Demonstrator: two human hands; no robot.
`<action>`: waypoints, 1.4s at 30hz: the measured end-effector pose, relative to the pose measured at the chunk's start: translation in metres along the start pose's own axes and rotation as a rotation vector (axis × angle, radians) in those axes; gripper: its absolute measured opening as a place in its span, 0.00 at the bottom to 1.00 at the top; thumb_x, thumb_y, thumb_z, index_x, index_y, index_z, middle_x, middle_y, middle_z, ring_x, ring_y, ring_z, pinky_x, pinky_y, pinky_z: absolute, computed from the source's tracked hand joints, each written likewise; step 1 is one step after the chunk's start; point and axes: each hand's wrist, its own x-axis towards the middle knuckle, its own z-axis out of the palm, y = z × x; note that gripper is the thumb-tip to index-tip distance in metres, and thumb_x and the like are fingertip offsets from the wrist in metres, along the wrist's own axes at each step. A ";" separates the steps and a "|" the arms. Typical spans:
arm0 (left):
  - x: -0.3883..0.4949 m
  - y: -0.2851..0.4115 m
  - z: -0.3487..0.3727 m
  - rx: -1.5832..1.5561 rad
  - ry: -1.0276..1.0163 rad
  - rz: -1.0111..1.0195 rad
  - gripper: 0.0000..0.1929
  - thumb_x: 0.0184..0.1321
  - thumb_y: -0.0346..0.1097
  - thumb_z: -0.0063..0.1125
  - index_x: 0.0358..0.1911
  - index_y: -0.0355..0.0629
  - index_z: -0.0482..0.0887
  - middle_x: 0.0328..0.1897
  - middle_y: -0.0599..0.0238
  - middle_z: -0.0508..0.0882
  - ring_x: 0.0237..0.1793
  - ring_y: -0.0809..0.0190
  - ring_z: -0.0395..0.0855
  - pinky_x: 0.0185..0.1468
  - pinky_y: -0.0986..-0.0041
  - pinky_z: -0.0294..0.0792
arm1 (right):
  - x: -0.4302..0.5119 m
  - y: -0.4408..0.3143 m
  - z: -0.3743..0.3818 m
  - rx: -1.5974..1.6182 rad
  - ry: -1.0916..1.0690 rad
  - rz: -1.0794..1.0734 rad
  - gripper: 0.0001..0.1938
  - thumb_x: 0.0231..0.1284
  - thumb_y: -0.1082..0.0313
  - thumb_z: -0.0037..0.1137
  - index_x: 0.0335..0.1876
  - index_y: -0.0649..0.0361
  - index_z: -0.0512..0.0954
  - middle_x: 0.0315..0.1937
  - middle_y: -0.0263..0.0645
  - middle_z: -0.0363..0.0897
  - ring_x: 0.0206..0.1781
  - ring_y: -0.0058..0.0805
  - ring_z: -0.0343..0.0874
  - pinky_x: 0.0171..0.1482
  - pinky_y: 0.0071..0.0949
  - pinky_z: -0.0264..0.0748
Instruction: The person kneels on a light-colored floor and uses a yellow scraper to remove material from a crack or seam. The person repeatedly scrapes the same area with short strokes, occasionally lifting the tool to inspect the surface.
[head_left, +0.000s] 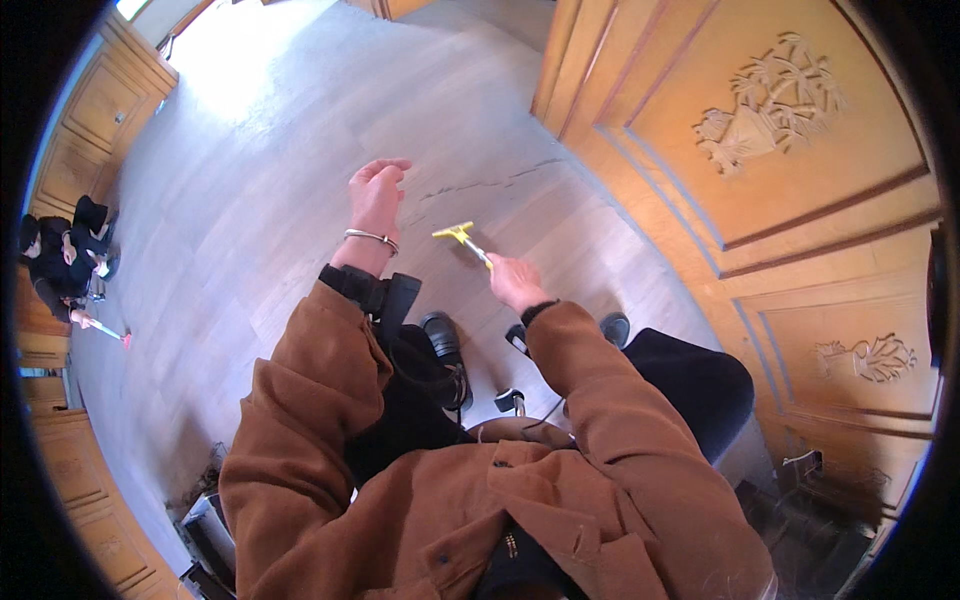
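Observation:
My right hand is closed around the handle of a scraper with a yellow head and a pale shaft. The scraper's head points forward and left, over the wood-look floor; whether it touches the floor I cannot tell. Left of it, my left hand is raised with bent fingers and holds nothing visible. A bracelet circles that wrist, and a black strapped device sits at the cuff. Dark marks run along the floor just beyond the scraper.
Carved wooden panels line the right side. Wooden cabinets stand at the far left, where a seated person holds a scraper with a red head. My shoes are on the floor below my hands.

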 end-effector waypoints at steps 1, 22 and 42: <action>0.001 -0.001 0.000 0.019 -0.007 0.019 0.07 0.51 0.28 0.49 0.31 0.43 0.81 0.40 0.68 0.83 0.39 0.70 0.74 0.41 0.73 0.68 | -0.014 0.012 -0.001 -0.003 0.004 0.038 0.15 0.65 0.59 0.35 0.51 0.47 0.73 0.45 0.45 0.79 0.50 0.47 0.76 0.50 0.43 0.72; -0.055 0.052 0.036 -0.231 -0.346 -0.120 0.08 0.56 0.30 0.47 0.38 0.39 0.78 0.44 0.62 0.81 0.45 0.62 0.75 0.49 0.69 0.67 | -0.090 0.094 0.023 0.072 0.217 0.255 0.20 0.63 0.59 0.37 0.61 0.36 0.68 0.47 0.45 0.78 0.51 0.47 0.76 0.51 0.44 0.71; -0.004 0.099 0.066 -0.366 -0.368 -0.121 0.08 0.57 0.28 0.44 0.36 0.40 0.79 0.48 0.58 0.80 0.51 0.59 0.74 0.54 0.69 0.66 | 0.027 0.096 -0.108 -0.241 -0.038 0.017 0.18 0.63 0.60 0.41 0.58 0.40 0.71 0.39 0.44 0.81 0.45 0.44 0.79 0.46 0.43 0.73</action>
